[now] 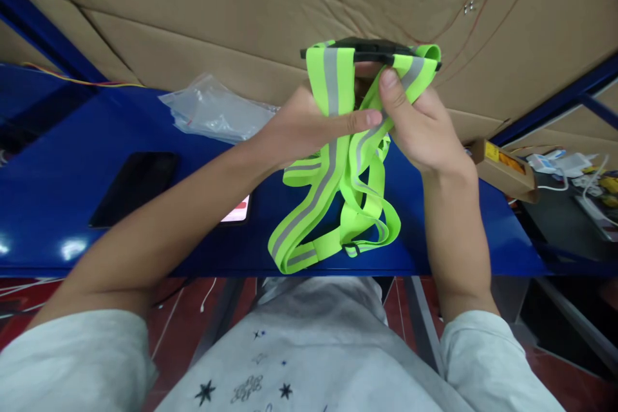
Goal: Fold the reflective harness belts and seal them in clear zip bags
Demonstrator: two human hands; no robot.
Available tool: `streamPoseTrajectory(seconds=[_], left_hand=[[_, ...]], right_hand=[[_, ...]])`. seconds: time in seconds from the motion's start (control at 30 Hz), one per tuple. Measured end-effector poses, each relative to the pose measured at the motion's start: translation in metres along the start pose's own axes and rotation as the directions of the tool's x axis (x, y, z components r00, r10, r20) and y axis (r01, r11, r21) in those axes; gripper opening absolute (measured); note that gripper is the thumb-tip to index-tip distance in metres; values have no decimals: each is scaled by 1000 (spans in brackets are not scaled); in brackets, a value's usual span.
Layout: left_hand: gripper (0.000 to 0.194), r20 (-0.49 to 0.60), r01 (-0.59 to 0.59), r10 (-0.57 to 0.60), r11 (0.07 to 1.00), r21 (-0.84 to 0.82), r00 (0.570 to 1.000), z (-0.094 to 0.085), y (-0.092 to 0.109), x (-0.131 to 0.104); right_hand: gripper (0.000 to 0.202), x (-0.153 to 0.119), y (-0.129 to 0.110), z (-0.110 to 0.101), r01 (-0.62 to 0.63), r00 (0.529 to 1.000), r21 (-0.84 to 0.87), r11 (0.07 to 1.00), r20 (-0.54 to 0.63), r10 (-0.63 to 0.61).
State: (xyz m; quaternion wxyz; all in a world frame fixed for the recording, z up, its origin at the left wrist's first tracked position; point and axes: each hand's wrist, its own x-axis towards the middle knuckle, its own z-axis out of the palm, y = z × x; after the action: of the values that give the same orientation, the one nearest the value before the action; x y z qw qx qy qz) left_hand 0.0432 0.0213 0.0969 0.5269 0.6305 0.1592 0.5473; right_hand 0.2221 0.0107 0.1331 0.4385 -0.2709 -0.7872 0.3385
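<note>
A neon yellow-green reflective harness [330,90] with grey stripes hangs from both my hands above the front of the blue table. Its straps run through a black plastic buckle piece [374,50] at the top. My left hand [313,122] is closed around the left strap, thumb stretched across toward the right strap. My right hand [415,116] pinches the right strap just below the black piece, thumb on top. Fingers behind the straps are partly hidden. Lower loops of the harness droop to the table, where a small black slider [351,249] shows.
Clear plastic bags [212,109] lie at the back of the blue table [58,141]. A black tablet-like device [135,188] and a phone [239,211] are to the left, the phone partly under my forearm. A small cardboard box [502,169] stands at the right, beside cables and adapters.
</note>
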Motion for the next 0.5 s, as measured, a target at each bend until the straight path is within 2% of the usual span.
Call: streamPoseTrajectory(seconds=[0.1, 0.2, 0.3, 0.37, 0.43, 0.5], left_hand=[[41, -7, 2, -3, 998, -66, 1000, -1, -9, 0], [36, 13, 84, -83, 990, -110, 996, -3, -14, 0], [34, 47, 133, -130, 989, -62, 990, -3, -14, 0], [31, 63, 134, -132, 991, -32, 989, -2, -14, -1], [27, 68, 137, -137, 991, 2, 988, 0, -15, -2], [29, 86, 115, -120, 991, 62, 989, 2, -16, -5]], right_hand=[[36, 1, 2, 3, 41, 998, -38, 998, 58, -38], [34, -3, -7, -6, 18, 998, -227, 974, 58, -5], [32, -12, -26, -19, -81, 996, -520, 850, -61, 58], [44, -17, -39, -22, -67, 995, -644, 762, -100, 3], [57, -19, -48, -18, 28, 998, -696, 717, -20, -59], [44, -18, -48, -11, 70, 997, -707, 704, 71, -27]])
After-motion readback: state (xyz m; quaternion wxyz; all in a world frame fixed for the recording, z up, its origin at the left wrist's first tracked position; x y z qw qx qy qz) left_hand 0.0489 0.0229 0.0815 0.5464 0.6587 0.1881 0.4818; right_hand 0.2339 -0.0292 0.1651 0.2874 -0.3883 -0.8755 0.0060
